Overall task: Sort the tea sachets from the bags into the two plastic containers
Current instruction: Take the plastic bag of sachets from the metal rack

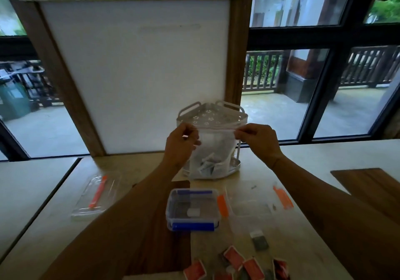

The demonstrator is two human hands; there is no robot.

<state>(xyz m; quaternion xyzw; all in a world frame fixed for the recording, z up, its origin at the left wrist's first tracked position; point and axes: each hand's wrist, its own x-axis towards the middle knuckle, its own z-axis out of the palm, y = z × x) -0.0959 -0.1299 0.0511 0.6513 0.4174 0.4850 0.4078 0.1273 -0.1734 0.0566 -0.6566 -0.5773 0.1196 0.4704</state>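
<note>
I hold a clear zip bag (213, 149) up above the table, with several grey tea sachets (208, 164) lying in its bottom. My left hand (180, 144) pinches the bag's top left corner and my right hand (258, 140) pinches the top right. Below it stands a clear plastic container with blue clips (192, 209), its lid on. To its right sits a clear container with orange clips (251, 203), without a lid. Red sachets (234, 265) and a grey sachet (259, 240) lie loose near the table's front edge.
A clear lid with an orange clip (97, 195) lies at the left. A white two-tier corner rack (211, 115) stands behind the bag, against a white panel (134, 74). A dark wooden board (372, 184) lies at the right. Windows run behind the table.
</note>
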